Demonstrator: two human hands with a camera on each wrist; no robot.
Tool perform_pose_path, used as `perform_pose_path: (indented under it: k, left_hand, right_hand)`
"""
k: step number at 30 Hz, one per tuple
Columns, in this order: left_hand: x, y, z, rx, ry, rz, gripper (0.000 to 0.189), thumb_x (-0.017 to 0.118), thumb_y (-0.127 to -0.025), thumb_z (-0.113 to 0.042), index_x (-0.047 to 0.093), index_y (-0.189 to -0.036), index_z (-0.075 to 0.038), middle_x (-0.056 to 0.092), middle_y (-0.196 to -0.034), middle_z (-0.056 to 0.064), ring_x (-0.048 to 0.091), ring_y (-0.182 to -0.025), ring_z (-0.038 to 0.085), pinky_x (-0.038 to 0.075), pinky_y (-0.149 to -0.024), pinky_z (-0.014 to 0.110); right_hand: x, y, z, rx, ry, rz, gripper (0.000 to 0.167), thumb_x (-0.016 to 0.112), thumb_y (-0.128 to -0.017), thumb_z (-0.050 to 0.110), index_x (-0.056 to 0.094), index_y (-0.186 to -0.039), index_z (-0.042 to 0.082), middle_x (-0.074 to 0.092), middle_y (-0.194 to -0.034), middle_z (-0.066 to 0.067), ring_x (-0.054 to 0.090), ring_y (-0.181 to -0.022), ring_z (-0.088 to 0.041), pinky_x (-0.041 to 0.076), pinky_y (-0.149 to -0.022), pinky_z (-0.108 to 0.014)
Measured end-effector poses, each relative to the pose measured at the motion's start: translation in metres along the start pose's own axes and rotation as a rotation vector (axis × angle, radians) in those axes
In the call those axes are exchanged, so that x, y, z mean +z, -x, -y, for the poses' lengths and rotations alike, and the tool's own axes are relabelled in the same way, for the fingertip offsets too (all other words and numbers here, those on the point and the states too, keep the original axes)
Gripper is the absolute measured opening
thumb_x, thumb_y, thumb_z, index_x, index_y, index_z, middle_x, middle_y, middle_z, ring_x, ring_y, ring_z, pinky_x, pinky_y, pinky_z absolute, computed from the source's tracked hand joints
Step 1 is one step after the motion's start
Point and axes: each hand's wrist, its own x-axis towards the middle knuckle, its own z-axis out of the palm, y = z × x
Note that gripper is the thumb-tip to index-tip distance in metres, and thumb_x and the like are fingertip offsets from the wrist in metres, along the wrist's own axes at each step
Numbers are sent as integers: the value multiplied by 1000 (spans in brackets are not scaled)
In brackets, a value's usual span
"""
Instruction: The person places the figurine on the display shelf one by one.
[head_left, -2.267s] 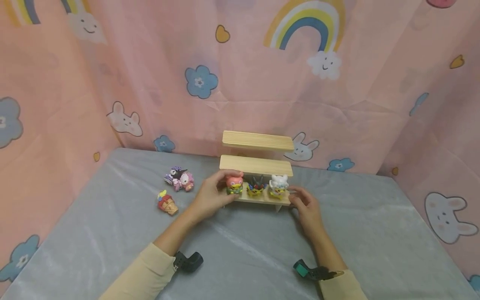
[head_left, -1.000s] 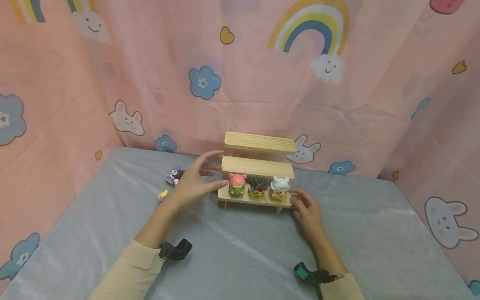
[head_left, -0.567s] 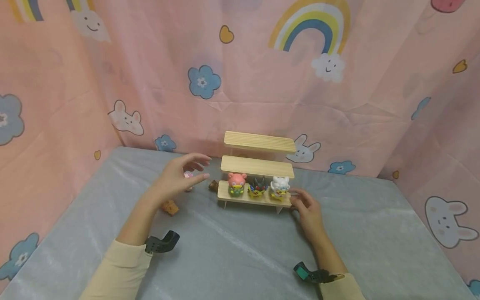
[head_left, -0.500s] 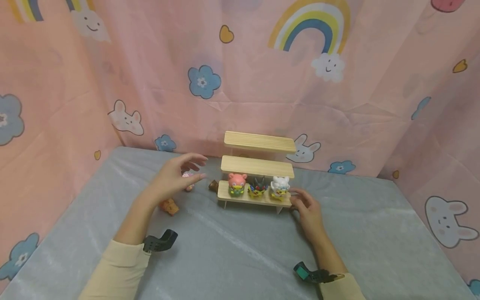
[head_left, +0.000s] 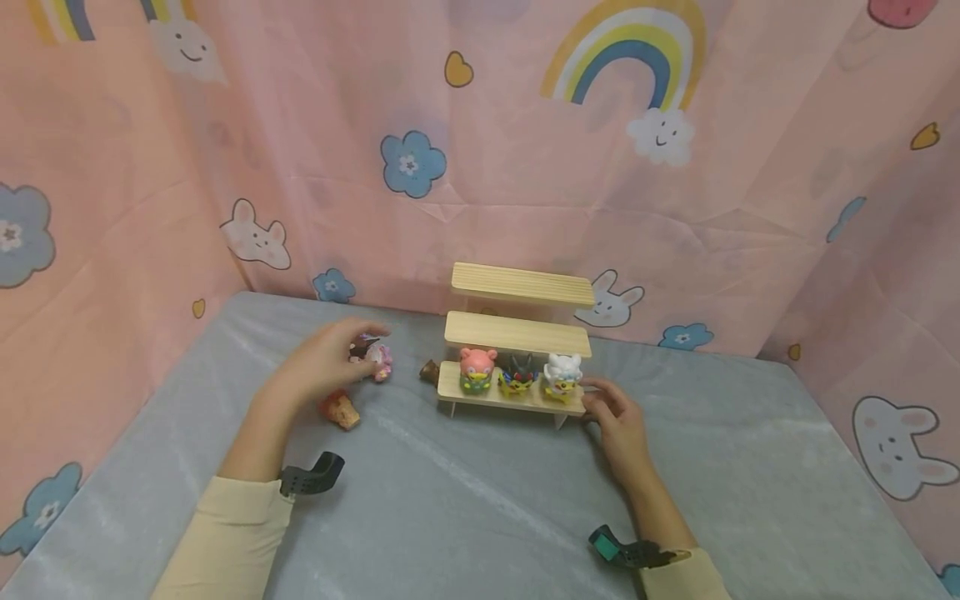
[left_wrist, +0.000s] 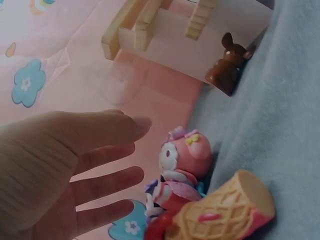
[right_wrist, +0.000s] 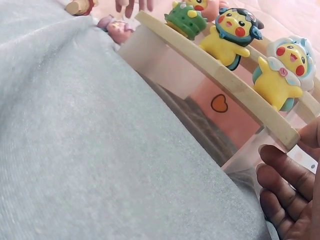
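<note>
My left hand (head_left: 318,358) hovers over the toy figures at the left, fingers spread and thumb apart, holding nothing. Just beyond its fingertips lies a pink figurine (left_wrist: 187,155); a darker figure beside it is mostly hidden by the hand. An ice-cream-cone toy (head_left: 341,410) lies close below the wrist. My right hand (head_left: 618,421) holds the right end of the lowest tier of a wooden display shelf (right_wrist: 225,82). On that tier stand a pink-hooded figurine (head_left: 477,371), a black-hooded figurine (head_left: 519,375) and a white-hooded figurine (head_left: 562,377).
The shelf's middle tier (head_left: 517,333) and top tier (head_left: 522,284) rise behind, with clear side panels. A small brown figurine (left_wrist: 227,67) sits by the shelf's left side. Grey cloth (head_left: 480,500) covers the table, and a pink printed curtain (head_left: 337,100) hangs behind.
My left hand has let go of the pink-hooded figurine on the lowest tier and travelled left to the figures on the cloth. The right hand stays at the shelf's end.
</note>
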Motion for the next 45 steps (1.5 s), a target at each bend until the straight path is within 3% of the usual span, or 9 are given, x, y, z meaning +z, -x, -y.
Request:
perform_pose_path:
  k: [10,18,22,28,34,40,45]
  left_hand:
    - [9,-4,14,2,-47,18,49,74,-87,-7,61,-134,-5,65,-131,17,63,-120,34,47,-105,53]
    - [20,-6,8,-23,-188,-16,29,80,-86,-14,72,-113,-11,70,-116,11,64,-107,29,50,-95,51]
    - [22,-7,7,-40,-173,-39,30,80,-85,-11,72,-114,-9,70,-118,13,65,-109,30,50,-97,52]
    - [24,-8,6,-80,-156,-53,43,81,-84,-11,68,-124,-8,67,-124,16,63,-107,31,50,-95,52]
    - [25,-8,0,-102,-98,2,56,83,-82,-14,63,-132,-3,67,-127,20,63,-115,34,49,-100,53]
    - [25,-5,-2,-125,-119,55,49,78,-87,-20,64,-130,-2,69,-128,18,63,-118,35,47,-104,55]
    - [23,-4,2,-103,-96,81,43,67,-94,-17,63,-134,-1,68,-130,19,64,-118,34,47,-104,56]
  right_hand:
    - [0,-1,-2,10,2,6,26,53,-101,9,64,-124,4,65,-90,16,62,-84,-5,54,-75,-19]
    - [0,-1,-2,17,21,0,26,53,-101,10,64,-124,5,66,-94,8,62,-84,-5,54,-75,-19]
    - [0,-1,-2,21,18,5,27,53,-101,10,64,-125,4,66,-95,8,62,-84,-5,54,-76,-19]
    - [-1,-1,-1,15,-1,12,27,52,-102,10,63,-125,4,65,-90,17,62,-84,-4,54,-76,-19]
    - [-1,-1,-1,12,-14,14,27,52,-101,9,63,-125,4,65,-90,16,62,-84,-5,54,-75,-19]
    - [-1,0,-1,18,2,12,26,52,-102,10,63,-125,4,65,-91,14,62,-84,-5,54,-76,-19]
    - [-1,-1,-1,5,-1,17,26,52,-102,10,63,-125,3,64,-90,16,62,-84,-5,54,-76,-19]
